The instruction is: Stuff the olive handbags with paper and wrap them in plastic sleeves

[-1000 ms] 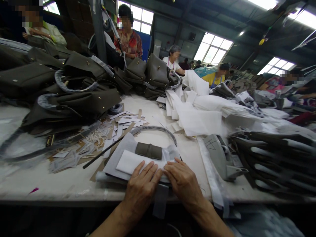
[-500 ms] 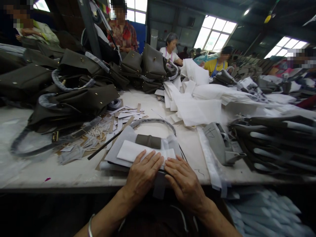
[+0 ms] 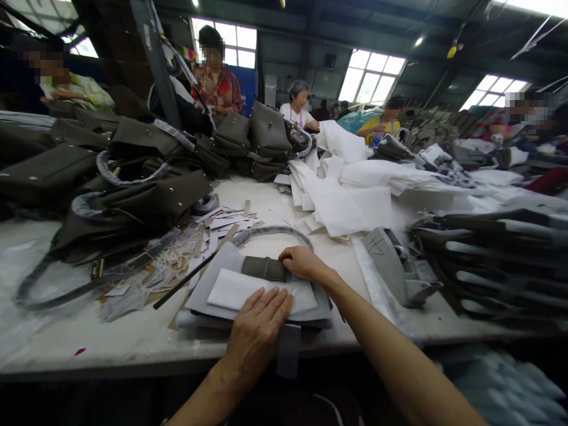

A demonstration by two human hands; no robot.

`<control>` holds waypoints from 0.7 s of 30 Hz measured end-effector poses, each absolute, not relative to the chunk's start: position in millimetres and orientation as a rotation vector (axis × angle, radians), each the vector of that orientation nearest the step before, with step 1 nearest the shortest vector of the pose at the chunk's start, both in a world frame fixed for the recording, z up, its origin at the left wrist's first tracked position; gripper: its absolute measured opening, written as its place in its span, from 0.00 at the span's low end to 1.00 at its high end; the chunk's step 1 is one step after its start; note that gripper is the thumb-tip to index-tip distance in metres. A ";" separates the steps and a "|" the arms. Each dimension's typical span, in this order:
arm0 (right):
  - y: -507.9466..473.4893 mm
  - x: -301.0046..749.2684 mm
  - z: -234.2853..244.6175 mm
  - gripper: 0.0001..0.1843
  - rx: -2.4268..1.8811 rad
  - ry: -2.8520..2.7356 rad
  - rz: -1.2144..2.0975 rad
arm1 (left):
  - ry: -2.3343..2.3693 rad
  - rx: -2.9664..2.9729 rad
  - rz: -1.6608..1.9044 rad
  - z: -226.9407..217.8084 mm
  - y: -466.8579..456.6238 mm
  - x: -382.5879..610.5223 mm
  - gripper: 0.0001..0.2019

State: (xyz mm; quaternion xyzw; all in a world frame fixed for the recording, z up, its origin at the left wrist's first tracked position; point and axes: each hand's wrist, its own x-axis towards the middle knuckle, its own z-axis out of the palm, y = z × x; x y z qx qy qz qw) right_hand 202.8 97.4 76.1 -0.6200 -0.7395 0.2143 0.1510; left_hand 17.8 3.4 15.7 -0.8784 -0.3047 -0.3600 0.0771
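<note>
In front of me on the table lies a handbag (image 3: pixel 195 304) wrapped in pale grey sheeting, with its covered loop handle (image 3: pixel 270 230) toward the far side. A folded white foam sheet (image 3: pixel 231 290) rests on top, next to an olive leather tab (image 3: pixel 261 268). My left hand (image 3: pixel 261 319) lies flat on the foam, fingers stretched out. At the tab's right end is my right hand (image 3: pixel 302 262), its fingers curled in a pinch; what sits between them is hidden. A translucent strip (image 3: pixel 288 351) hangs over the table's front edge.
Olive handbags (image 3: pixel 146 195) are heaped at left, beside paper and cord scraps (image 3: pixel 177 254). White foam sheets (image 3: pixel 346 204) are piled at the back. To the right stand a grey tape dispenser (image 3: pixel 394 266) and a stack of dark bag pieces (image 3: pixel 488 266). Several people work beyond the table.
My right hand has lifted off the foam's near edge and moved forward to the tab's right end, its fingers now curled. My left hand stays flat on the foam.
</note>
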 end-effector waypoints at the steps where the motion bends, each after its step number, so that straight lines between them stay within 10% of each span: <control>1: 103.6 204.5 71.1 0.15 -1.812 -2.134 0.632 | -0.930 -2.628 -1.095 14.4 3.0 18.5 0.20; 13: 91.3 226.0 74.7 0.07 -1.905 -2.175 0.406 | -0.948 -2.624 -1.165 7.8 3.7 20.2 0.19; 21: -56.5 239.0 73.4 0.10 -1.230 -2.214 -0.075 | -0.950 -2.697 -1.063 14.6 3.1 18.4 0.18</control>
